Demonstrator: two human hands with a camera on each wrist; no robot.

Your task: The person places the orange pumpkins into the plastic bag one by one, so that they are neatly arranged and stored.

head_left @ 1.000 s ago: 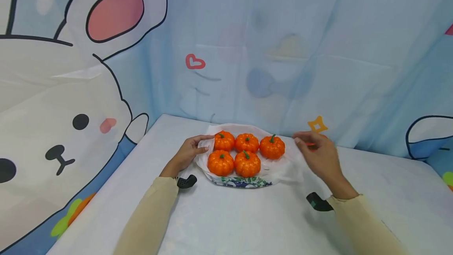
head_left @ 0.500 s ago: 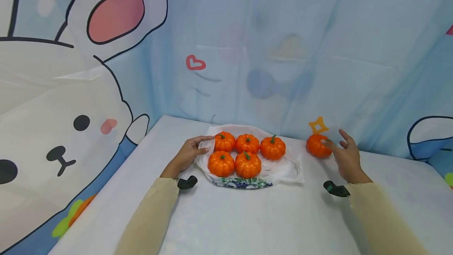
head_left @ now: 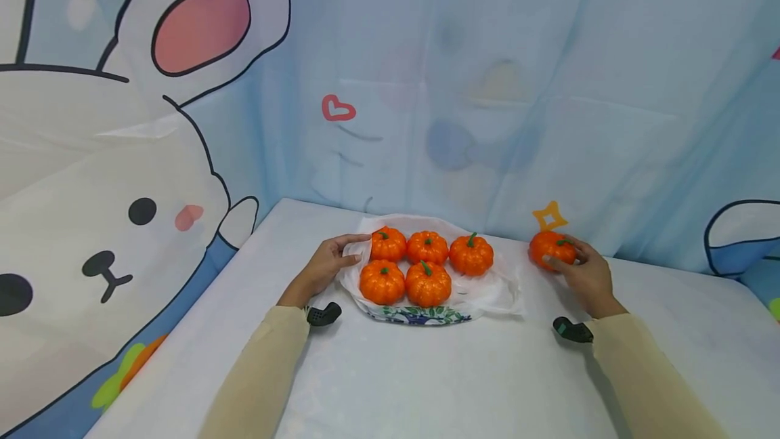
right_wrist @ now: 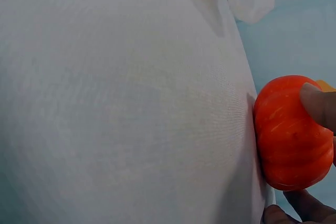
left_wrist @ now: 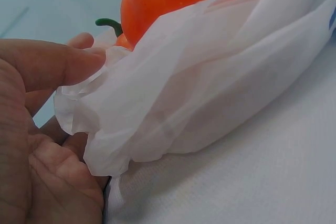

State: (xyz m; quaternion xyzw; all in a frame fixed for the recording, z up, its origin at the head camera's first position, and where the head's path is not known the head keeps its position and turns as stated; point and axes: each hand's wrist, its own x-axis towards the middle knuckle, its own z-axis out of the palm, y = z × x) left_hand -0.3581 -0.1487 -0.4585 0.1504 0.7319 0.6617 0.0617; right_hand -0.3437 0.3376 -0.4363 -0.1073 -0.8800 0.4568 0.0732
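Note:
At the table's far right, my right hand (head_left: 592,283) grips a small orange pumpkin (head_left: 547,246) with a green stem. The right wrist view shows the thumb (right_wrist: 318,104) across that pumpkin's side and fingers beneath, close over the cloth. My left hand (head_left: 321,265) pinches the left edge of a thin white plastic bag (left_wrist: 152,98) between thumb and fingers. Several more orange pumpkins (head_left: 428,283) sit on this bag, which lies spread over a dish with a blue-and-green floral rim (head_left: 420,317).
A white cloth (head_left: 414,378) covers the table. Behind it hangs a pale blue curtain (head_left: 378,32) with a cartoon rabbit (head_left: 91,175) on the left. The held pumpkin is near the table's back edge, right of the bag.
My right hand has moved right, round to the far side of the lone pumpkin, and now grips it. My left hand has stayed at the bag's edge.

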